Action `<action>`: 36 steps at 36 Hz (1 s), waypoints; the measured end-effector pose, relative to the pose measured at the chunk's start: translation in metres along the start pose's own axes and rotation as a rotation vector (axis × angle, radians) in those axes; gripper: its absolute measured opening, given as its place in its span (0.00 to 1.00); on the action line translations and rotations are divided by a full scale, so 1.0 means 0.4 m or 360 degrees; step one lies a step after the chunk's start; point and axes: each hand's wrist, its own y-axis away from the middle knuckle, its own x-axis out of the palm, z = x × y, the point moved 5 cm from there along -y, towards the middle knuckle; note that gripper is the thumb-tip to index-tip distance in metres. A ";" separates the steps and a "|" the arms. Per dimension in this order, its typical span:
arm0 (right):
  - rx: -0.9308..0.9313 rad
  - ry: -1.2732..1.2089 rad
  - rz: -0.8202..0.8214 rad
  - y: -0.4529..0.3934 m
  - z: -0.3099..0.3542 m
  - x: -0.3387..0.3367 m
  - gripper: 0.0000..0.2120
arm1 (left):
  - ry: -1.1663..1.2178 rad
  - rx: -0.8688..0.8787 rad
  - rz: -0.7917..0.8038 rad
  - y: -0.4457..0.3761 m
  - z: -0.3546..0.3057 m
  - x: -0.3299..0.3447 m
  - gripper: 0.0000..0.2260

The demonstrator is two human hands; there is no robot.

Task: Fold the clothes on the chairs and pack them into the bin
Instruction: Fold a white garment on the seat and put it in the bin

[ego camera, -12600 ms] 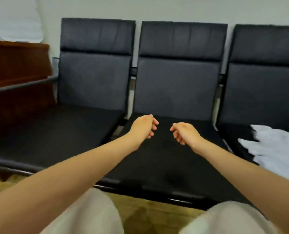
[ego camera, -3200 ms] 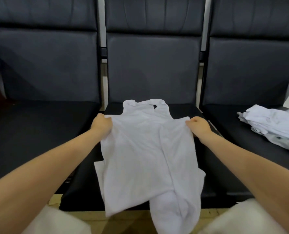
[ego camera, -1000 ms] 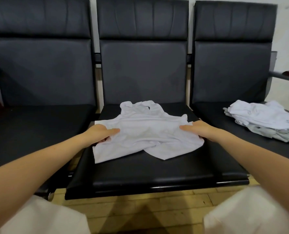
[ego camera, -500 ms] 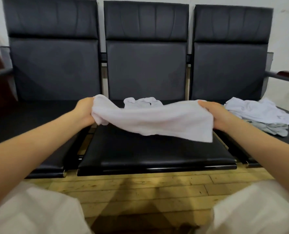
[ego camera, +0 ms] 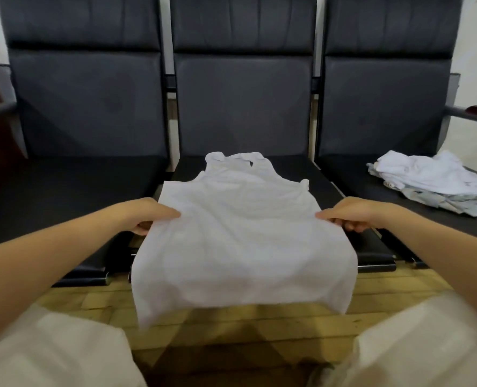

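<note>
From my feed the room reads dim and evenly lit, with no hard glare. The white garment (ego camera: 243, 236) is the brightest patch, slightly washed out. A soft shadow falls on the wooden floor (ego camera: 231, 325) at 6 o'clock. The pale trouser legs (ego camera: 50, 350) at 7 and 5 o'clock are smeared by blur. The chair backs (ego camera: 243, 88) bow outward toward the edges.

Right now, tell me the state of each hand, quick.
Left hand: pinching the left edge of the white sleeveless cotton top.
Right hand: pinching the top's right edge, fingers curled underneath.
</note>
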 end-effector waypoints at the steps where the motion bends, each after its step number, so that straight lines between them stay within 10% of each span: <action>1: 0.0009 -0.0014 -0.0071 -0.017 0.003 -0.001 0.19 | 0.0099 0.0012 -0.0028 -0.016 0.000 -0.004 0.19; 21: 0.0069 -0.0178 -0.0759 -0.299 0.131 -0.011 0.17 | 0.0226 0.0319 -0.0586 -0.280 -0.126 -0.026 0.32; 28: 0.0046 -0.0932 -0.0772 -0.348 0.113 -0.061 0.14 | -0.0537 0.0660 -0.0761 -0.338 -0.183 0.011 0.09; 36: 0.0033 0.0428 -0.1064 -0.334 0.072 -0.090 0.07 | -0.1092 0.0703 -0.0852 -0.363 -0.192 0.037 0.09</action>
